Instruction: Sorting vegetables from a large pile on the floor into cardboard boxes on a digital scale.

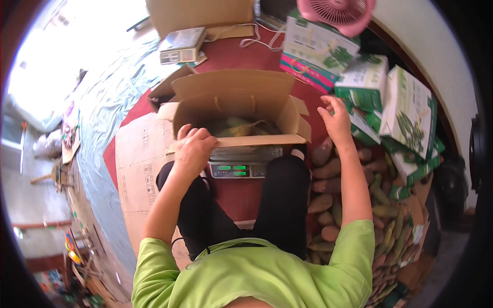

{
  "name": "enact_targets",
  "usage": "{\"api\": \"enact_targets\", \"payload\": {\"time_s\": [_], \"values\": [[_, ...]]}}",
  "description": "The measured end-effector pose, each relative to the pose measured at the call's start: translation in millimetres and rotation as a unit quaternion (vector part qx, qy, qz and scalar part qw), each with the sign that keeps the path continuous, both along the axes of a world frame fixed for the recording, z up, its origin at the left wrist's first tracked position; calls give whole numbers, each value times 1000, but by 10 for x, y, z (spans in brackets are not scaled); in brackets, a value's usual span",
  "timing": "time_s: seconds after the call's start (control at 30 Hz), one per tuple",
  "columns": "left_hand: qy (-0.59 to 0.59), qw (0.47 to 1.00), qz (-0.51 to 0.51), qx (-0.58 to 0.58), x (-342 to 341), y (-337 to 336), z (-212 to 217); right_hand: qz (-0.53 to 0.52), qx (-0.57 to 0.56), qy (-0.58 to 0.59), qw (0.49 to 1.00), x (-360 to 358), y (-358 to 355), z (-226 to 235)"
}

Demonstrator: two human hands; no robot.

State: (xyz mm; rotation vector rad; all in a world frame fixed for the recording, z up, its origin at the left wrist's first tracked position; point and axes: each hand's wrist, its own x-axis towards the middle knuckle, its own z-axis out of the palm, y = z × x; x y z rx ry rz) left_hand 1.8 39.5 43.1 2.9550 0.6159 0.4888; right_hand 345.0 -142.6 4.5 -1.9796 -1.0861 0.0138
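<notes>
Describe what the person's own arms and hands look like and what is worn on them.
Both arms come out of short, bright lime-green T-shirt sleeves that end above the elbow; the forearms are bare. The left hand and right hand wear no gloves. No watch, bracelet or ring can be made out at this size.

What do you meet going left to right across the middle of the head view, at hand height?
Flattened cardboard sheet → left hand on the near flap → open cardboard box → right hand → green-and-white cartons.

surface: red floor (241, 197) | on it: scale (245, 163), flattened cardboard (137, 169), sweet potatoes (322, 203)
</notes>
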Motion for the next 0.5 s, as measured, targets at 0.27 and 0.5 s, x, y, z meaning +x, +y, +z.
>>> {"api": "enact_targets", "payload": {"time_s": [0.27, 0.5], "values": [[30, 999, -25, 33, -16, 200, -5, 85, -64, -204, 973, 1, 1170, 205], [17, 998, -55, -13, -59, 321, 12, 143, -170, -154, 963, -31, 1407, 267]]}}
